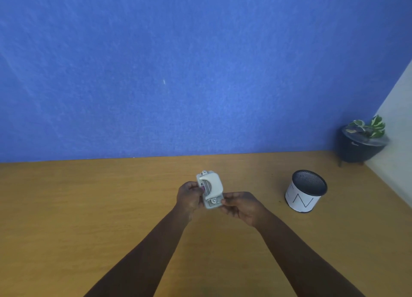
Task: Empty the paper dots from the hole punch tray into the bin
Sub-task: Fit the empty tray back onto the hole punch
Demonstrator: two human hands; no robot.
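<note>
A small pale grey hole punch is held upright above the wooden desk, near its middle. My left hand grips its left side, thumb on the front. My right hand pinches its lower right corner. The punch's tray and any paper dots are hidden from this angle. The bin, a black mesh cup wrapped in white paper with black marks, stands on the desk to the right, apart from both hands.
The wooden desk runs up to a blue wall. A dark pot with a green plant stands in the far right corner, behind the bin. The desk's right edge runs diagonally past the pot.
</note>
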